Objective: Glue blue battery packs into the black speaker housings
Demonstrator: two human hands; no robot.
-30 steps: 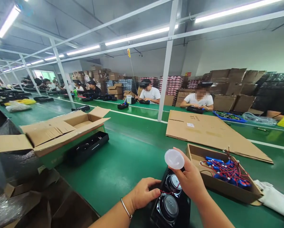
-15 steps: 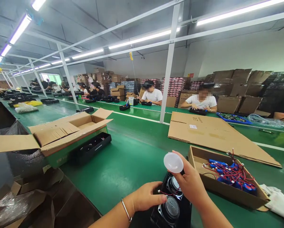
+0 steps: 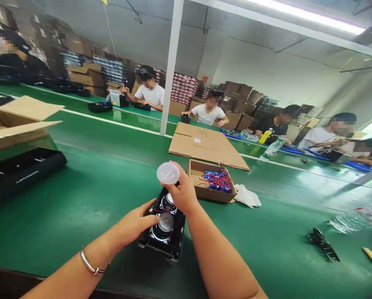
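Note:
A black speaker box (image 3: 173,245) lies on the green bench in front of me, its inside facing up. Two round speaker drivers (image 3: 166,222) with silver magnets sit in it, and a thin red and black wire with a small white plug runs across them. My left hand (image 3: 136,222) holds the box's left side, thumb over the nearer driver; some fingertips are hidden. Pinched in my right hand (image 3: 184,189) is a translucent white round plastic piece (image 3: 168,173), raised over the far end of the box. My right hand partly covers the far driver.
Behind my right hand stands a cardboard tray (image 3: 209,193) of blue wired batteries, with a white cloth (image 3: 247,196) beside it. Flat cardboard (image 3: 204,145) lies beyond. A black housing (image 3: 27,170) and an open carton (image 3: 20,118) are left. Co-workers sit across the bench.
My view has swung to the right, bringing bottles and a black clip-like item on the right into sight. Both hands keep their places at the speaker box, and the white piece stays in my right hand.

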